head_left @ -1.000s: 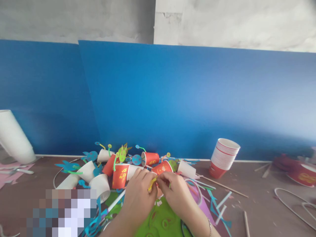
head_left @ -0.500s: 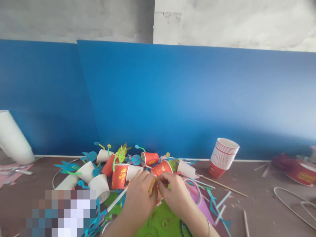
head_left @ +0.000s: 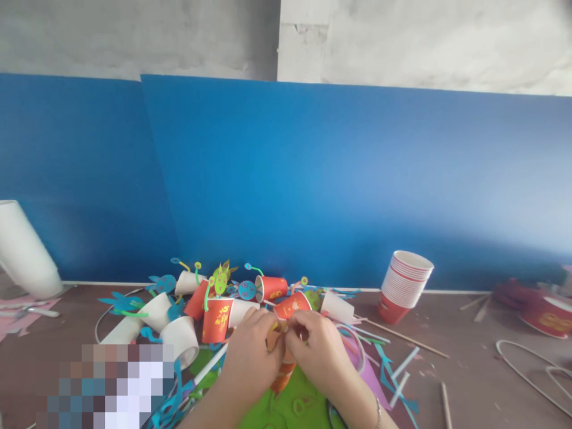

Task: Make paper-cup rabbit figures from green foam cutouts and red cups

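My left hand (head_left: 255, 350) and my right hand (head_left: 319, 345) meet over the middle of the table, their fingers closed and their tips close together. Between the fingertips shows a small yellow strip (head_left: 279, 326), mostly covered by the fingers. Just below, an orange-red paper cup (head_left: 283, 376) shows between the hands, partly hidden by them. Under the wrists lie green sheets (head_left: 304, 407) with cut shapes. Ahead of my fingers a red paper cup (head_left: 292, 304) lies on its side.
Red and white paper cups (head_left: 217, 320) with coloured paper shapes lie heaped ahead and to the left. A stack of cups (head_left: 406, 286) stands at right. Nearby lie a wooden stick (head_left: 404, 336), white tubes (head_left: 399, 390), purple paper (head_left: 375, 381) and a cable (head_left: 527, 369). A blue panel (head_left: 313, 179) rises behind.
The yellow strip between my fingers shows less than before. More of the orange-red cup is visible below my hands. My fingers have shifted slightly; the surrounding things stay put.
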Action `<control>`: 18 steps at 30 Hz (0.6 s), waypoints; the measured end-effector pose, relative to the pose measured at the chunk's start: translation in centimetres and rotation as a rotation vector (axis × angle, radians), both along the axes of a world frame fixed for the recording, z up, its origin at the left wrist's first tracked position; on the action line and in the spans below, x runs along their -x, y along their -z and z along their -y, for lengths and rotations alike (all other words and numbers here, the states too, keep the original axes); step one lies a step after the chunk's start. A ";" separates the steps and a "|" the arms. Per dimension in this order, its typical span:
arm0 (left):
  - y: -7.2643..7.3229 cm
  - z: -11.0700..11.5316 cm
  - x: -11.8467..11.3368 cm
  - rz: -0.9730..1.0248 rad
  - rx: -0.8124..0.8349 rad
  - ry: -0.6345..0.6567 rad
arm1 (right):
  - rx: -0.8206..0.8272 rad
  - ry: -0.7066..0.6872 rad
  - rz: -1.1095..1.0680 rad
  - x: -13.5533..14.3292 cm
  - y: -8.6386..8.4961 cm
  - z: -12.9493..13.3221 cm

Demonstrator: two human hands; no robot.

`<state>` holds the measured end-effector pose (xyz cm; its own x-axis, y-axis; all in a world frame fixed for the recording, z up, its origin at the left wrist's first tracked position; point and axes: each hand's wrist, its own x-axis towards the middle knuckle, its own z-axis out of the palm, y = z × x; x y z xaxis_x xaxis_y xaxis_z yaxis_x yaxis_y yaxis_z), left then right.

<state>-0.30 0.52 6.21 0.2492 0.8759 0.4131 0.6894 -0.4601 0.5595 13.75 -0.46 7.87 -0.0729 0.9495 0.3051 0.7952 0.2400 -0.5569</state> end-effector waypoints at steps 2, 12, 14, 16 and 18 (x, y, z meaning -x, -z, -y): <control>-0.2 -0.3 0.3 0.049 0.045 0.000 | -0.013 0.023 -0.002 -0.4 -0.4 0.1; 0.2 -2.0 1.4 0.472 0.311 0.327 | -0.013 0.223 0.043 -4.4 -0.6 -1.7; 0.1 -1.8 1.4 0.490 0.380 0.386 | -0.047 0.191 0.003 -4.6 -0.2 -2.0; 0.0 -1.6 1.1 0.453 0.395 0.376 | -0.103 0.136 -0.101 -4.2 -0.5 -1.8; 0.1 -1.2 0.8 0.357 0.337 0.310 | -0.123 0.051 -0.210 -3.5 -1.4 -1.2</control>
<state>-1.07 1.75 6.13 0.4114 0.8820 0.2298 0.2927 -0.3666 0.8831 17.21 0.72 9.31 0.0510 0.9052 0.4219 0.6777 0.2789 -0.6803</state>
